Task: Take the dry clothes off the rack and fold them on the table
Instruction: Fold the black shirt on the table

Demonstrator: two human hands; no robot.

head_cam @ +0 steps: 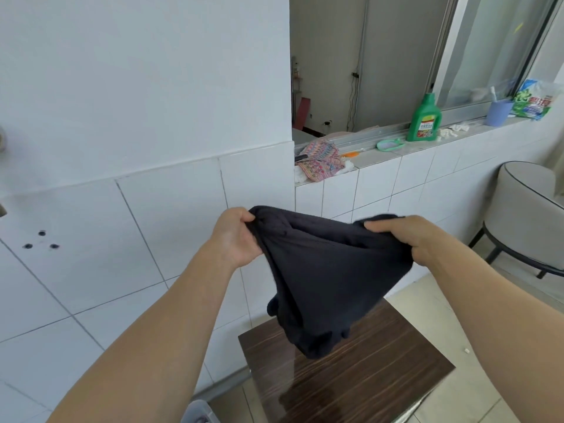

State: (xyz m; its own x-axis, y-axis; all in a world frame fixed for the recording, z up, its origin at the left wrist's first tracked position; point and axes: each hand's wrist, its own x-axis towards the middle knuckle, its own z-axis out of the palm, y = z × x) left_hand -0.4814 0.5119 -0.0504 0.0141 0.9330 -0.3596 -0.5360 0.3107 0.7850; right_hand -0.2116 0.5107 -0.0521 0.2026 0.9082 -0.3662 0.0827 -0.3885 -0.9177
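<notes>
black garment [329, 270] is off the rack, both left hand [235, 239] and right hand [409, 236] gripping it mid-frame above the table [366, 377], folding not started yet

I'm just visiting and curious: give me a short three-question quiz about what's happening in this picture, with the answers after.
1. True or false: the dark garment already lies flat and folded on the wooden table.
2. Which holds the garment? A) the left hand only B) the right hand only C) both hands
3. Fill in: the green bottle stands on the tiled ____ by the window.

Key
1. False: it hangs bunched between the hands, above the table.
2. C: each hand grips an upper edge.
3. Ledge.
</notes>
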